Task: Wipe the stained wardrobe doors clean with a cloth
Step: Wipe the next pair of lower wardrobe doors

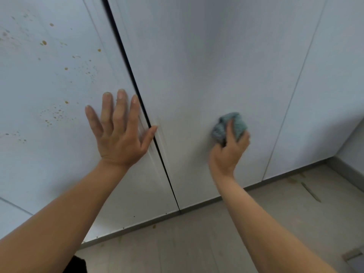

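While the left hand (118,138) lies flat, fingers spread, at the right edge of a brown-spattered white wardrobe door (49,91), the right hand (228,152) grips a crumpled blue-grey cloth (239,123) against the neighbouring white door (206,66).

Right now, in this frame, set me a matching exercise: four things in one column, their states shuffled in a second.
Things:
1. left hand
2. cloth
3. left door
4. floor

States:
A. upright, spattered with brown spots
B. pale, underfoot
C. laid flat, fingers spread
D. bunched in the right hand

Pairs: 1-C, 2-D, 3-A, 4-B
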{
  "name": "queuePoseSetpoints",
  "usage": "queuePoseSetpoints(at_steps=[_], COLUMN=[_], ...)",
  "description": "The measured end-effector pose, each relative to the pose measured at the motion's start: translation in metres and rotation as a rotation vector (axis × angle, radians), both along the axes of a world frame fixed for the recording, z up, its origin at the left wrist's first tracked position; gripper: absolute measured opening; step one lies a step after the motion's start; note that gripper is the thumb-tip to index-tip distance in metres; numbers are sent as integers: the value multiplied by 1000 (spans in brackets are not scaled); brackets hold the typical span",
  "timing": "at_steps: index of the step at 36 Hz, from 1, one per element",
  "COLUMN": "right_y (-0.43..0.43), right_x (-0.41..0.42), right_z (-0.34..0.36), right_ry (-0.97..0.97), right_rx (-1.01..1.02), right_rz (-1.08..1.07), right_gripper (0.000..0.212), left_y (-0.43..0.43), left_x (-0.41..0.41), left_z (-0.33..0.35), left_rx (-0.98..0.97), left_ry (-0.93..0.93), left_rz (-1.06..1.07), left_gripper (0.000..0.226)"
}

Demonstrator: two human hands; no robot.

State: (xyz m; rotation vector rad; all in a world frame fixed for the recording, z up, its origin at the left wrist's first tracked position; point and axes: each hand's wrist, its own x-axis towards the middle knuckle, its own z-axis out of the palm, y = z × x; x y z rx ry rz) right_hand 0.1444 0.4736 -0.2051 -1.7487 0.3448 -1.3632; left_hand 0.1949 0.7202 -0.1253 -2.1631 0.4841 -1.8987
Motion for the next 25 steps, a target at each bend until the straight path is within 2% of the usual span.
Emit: queuePoseSetpoints(at_steps=[3, 6, 8, 12, 14, 17, 19, 22, 23, 25], right_y=[14, -5, -22, -41, -32, 5, 34, 66, 71, 70], right_x=[-5, -9, -7, 1, 4, 1, -5, -11, -12, -13], right_z=[2, 9, 15, 20, 14, -8, -20, -32, -35, -35], right_ry=[-48, -103, -124, -118, -55, -21, -61, -82, -67, -46], right_rx=[-342, -507, -461, -18, 10, -213, -445, -899, -973, -949], right_rz=[108, 114, 41, -131, -154, -104, 31, 310, 369, 377], right_gripper=[49, 44, 42, 50, 54, 54, 48, 13, 10, 12], left_y=[1, 2, 1, 1, -1, -1, -1, -1, -1, -1], left_x=[1, 1, 2, 3, 3, 1, 0, -2, -2, -2], left_z=[0, -1, -1, -1, 1, 1, 2, 2, 2, 2], left_rx=[18, 22, 24, 24, 24, 15, 12, 14, 14, 10], left_ry=[-1, -5, -5, 12, 12, 29, 43, 59, 58, 56], left_rz=[-5, -14, -13, -32, -34, -35, -32, -32, -30, -30], left_gripper=[89, 89, 89, 87, 85, 84, 84, 84, 84, 84])
